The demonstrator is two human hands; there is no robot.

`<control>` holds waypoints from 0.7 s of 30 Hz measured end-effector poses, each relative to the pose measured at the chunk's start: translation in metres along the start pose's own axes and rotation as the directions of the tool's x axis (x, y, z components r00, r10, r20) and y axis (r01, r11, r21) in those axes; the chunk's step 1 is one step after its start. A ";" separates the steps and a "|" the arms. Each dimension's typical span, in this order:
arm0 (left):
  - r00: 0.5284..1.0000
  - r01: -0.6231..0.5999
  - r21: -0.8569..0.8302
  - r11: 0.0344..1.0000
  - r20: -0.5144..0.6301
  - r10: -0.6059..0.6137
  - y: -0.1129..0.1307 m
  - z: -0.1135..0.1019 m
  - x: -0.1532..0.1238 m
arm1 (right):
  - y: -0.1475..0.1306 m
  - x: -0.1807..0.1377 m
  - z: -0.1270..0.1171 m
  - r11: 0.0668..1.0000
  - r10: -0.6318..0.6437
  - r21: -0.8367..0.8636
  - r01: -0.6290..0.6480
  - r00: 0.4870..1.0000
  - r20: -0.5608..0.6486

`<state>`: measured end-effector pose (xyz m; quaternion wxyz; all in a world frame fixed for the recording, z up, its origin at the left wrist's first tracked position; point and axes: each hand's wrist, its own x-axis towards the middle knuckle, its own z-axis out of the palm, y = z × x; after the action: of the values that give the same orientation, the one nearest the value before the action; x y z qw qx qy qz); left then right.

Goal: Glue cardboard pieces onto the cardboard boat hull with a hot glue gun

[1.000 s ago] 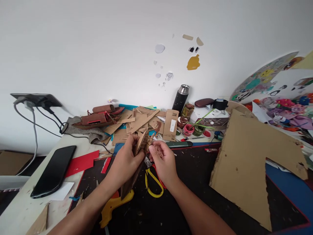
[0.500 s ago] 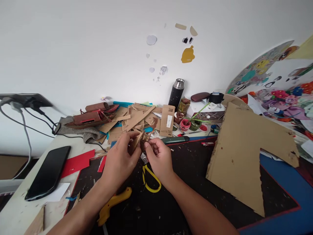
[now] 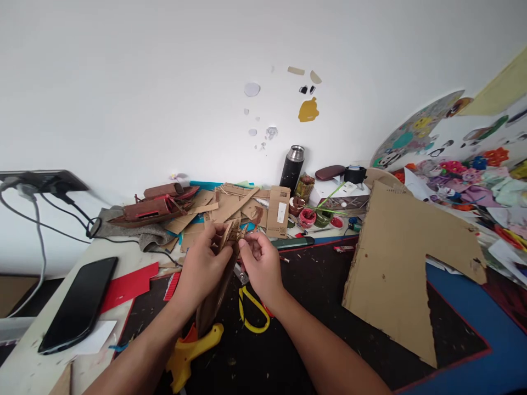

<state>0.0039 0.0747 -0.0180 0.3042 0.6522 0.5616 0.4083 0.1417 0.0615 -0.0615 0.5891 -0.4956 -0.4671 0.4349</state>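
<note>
Between both hands is a long, narrow brown cardboard piece (image 3: 214, 296) with raised, pointed sides, like a small boat hull. My left hand (image 3: 206, 269) is closed around its side, thumb in front. With thumb and fingertips, my right hand (image 3: 261, 269) pinches its upper right end; the exact spot is partly hidden. Just below my right hand lie scissors with yellow handles (image 3: 254, 315), blades partly covered. A yellow glue gun (image 3: 193, 351) rests by my left forearm, near the lower end of the cardboard piece.
Cardboard scraps (image 3: 230, 206) and brown model boats (image 3: 152, 208) lie along the wall. Paint pots (image 3: 307, 218), a black flask (image 3: 292, 170) and a green cutter (image 3: 294, 243) stand or lie behind my hands. A large cardboard sheet (image 3: 391, 274) is at right, a phone (image 3: 80, 304) at left.
The cardboard piece has turned, so its long brown body now shows below my hands toward the glue gun. Both hands remain on it. The view has tilted up slightly.
</note>
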 end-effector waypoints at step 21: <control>0.998 0.022 0.017 1.000 -0.054 -0.021 -0.002 0.000 -0.004 | -0.001 0.000 0.016 0.975 0.135 0.176 -0.139 0.990 0.033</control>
<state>0.0029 0.0708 -0.0207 0.2874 0.6374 0.5804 0.4173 0.1262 0.0638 -0.0596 0.5947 -0.4678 -0.3971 0.5195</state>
